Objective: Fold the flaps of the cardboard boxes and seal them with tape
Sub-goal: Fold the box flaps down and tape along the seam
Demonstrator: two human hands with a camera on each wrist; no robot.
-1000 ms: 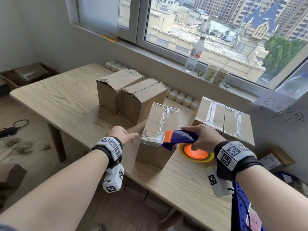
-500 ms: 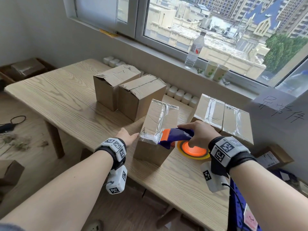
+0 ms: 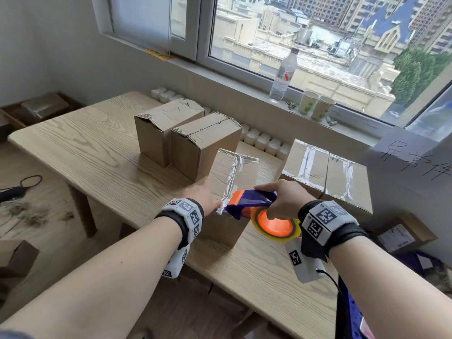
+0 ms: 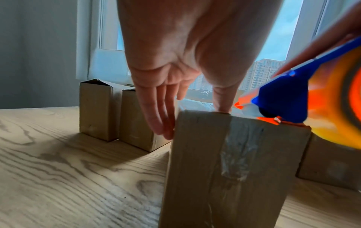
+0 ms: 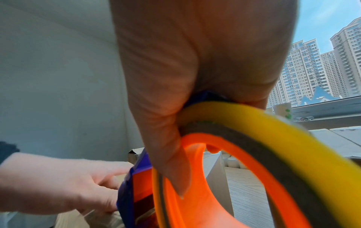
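A cardboard box point(image 3: 226, 172) stands near the table's front edge, with clear tape down the middle of its top. My right hand point(image 3: 281, 201) grips a blue and orange tape dispenser point(image 3: 252, 204) at the box's near top edge; its yellow tape roll point(image 3: 275, 227) hangs off the box's right side. My left hand point(image 3: 208, 199) is against the box's left near corner: the straight fingers point(image 4: 156, 111) lie along its side and the thumb presses the top edge. Tape point(image 4: 238, 154) runs down the box's front face. Two untaped boxes point(image 3: 161, 133) point(image 3: 205, 148) stand behind on the left.
Two taped boxes point(image 3: 305, 167) point(image 3: 347, 182) sit to the right. A row of small white containers point(image 3: 264, 143) lines the table's back edge. A water bottle point(image 3: 283, 74) and two paper cups point(image 3: 315, 107) stand on the sill. More boxes point(image 3: 403, 236) lie on the floor.
The right hand has drawn the dispenser toward me to the box's near top edge. The left hand has moved in from the table to the box's near corner.
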